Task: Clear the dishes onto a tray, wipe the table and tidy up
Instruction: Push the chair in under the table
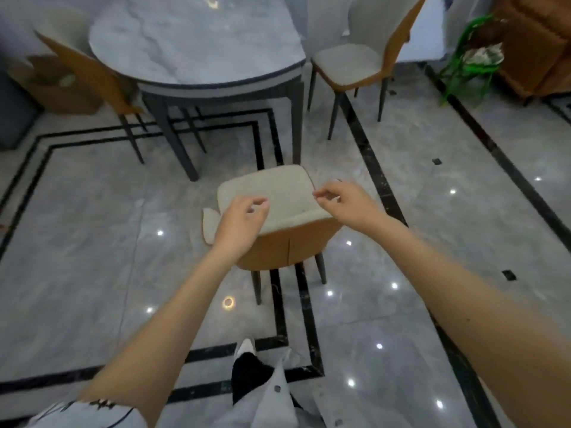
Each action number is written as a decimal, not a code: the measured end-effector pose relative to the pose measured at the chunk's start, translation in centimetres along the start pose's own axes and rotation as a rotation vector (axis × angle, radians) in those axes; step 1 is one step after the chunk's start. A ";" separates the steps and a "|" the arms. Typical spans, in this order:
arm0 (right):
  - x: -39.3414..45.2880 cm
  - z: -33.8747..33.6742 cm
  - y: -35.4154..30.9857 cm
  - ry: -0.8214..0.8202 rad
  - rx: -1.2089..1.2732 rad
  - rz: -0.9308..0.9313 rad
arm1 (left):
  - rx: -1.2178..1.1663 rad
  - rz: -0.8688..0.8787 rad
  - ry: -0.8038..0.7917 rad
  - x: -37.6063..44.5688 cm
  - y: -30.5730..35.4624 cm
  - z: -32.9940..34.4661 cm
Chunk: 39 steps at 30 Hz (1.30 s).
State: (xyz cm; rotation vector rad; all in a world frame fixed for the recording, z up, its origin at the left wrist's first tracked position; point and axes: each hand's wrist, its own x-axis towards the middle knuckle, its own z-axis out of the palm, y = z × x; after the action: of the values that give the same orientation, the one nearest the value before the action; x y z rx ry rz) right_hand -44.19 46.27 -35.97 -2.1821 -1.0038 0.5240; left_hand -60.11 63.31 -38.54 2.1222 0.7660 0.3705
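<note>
The left hand (pixel 244 222) hovers over the near left part of the chair (pixel 278 217), its fingers loosely curled and holding nothing. The right hand (pixel 343 202) hovers over the right edge of the same chair seat, the fingers also loosely bent, thumb and forefinger close together; I cannot tell if they pinch something small, nothing is seen between them. Both bare forearms reach forward from the bottom of the view.

The chair has a cream seat and an orange back shell, with dark legs, and its back is turned to the person. It stands on the grey floor (pixel 92 242) with black lines, pulled away from the table (pixel 197 47).

The table is beyond the chair, round, with a grey marble top and a dark rim. Its visible top carries nothing that I can make out. A second chair (pixel 352 63) stands beyond and to the right, beside the table. A third chair (pixel 89 75) stands beyond and to the left, against the table edge. Farther left of it is a brown box (pixel 52 84). Far to the right, past the second chair, a green wire stand (pixel 463 57) is blurred.
</note>
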 end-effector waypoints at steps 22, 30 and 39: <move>6.9 4.8 9.5 -0.184 -0.683 -0.035 | 0.351 -0.148 0.141 1.4 -7.3 5.5; 20.3 3.7 9.5 -0.170 -0.720 -0.034 | 0.334 -0.130 0.127 14.2 -8.4 3.8; 37.7 2.8 6.4 -0.189 -0.750 0.007 | 0.288 -0.192 0.059 31.8 -10.4 0.0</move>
State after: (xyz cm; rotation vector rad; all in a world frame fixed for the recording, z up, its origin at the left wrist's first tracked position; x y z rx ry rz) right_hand -19.12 73.69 -45.41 -2.8221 -1.4674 0.3959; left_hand -39.67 88.51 -46.85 2.2853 1.1034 0.2316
